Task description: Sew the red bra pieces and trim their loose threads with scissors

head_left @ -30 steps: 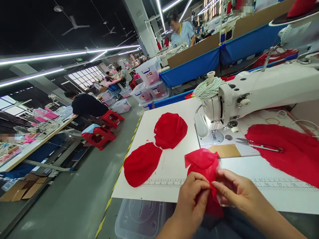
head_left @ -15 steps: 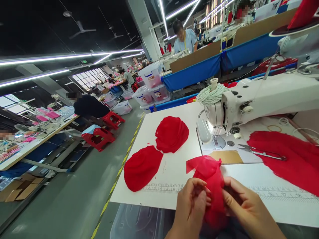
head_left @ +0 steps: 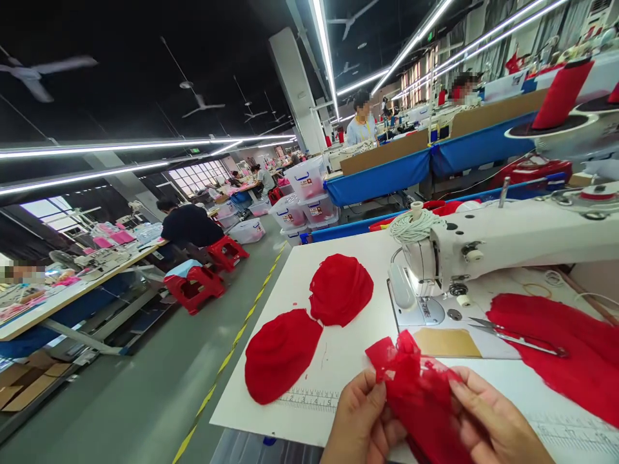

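Between my two hands hangs a piece of red fabric [head_left: 420,399], thin and partly see-through along its upper edge. My left hand [head_left: 365,412] pinches its left side between thumb and fingers. On the right side, my right hand [head_left: 493,412] grips the cloth the same way. The fabric's lower part runs down out of the picture. Just beyond it stands a white sewing machine [head_left: 512,241] with a metal needle plate [head_left: 428,310]. Two rounded red fabric pieces, one nearer [head_left: 283,354] and one farther [head_left: 342,290], lie on the white table to the left.
Metal thread snips [head_left: 522,338] rest on a larger red cloth [head_left: 556,341] right of the needle plate. A printed ruler [head_left: 309,399] runs along the front of the white table [head_left: 271,283]. Plastic bins [head_left: 307,177], red stools [head_left: 196,287] and co-workers are farther off.
My hands have spread the red fabric, drawing its top edge out between them. My left hand now pinches the cloth's edge. The camera view has tilted upward, so the table sits lower.
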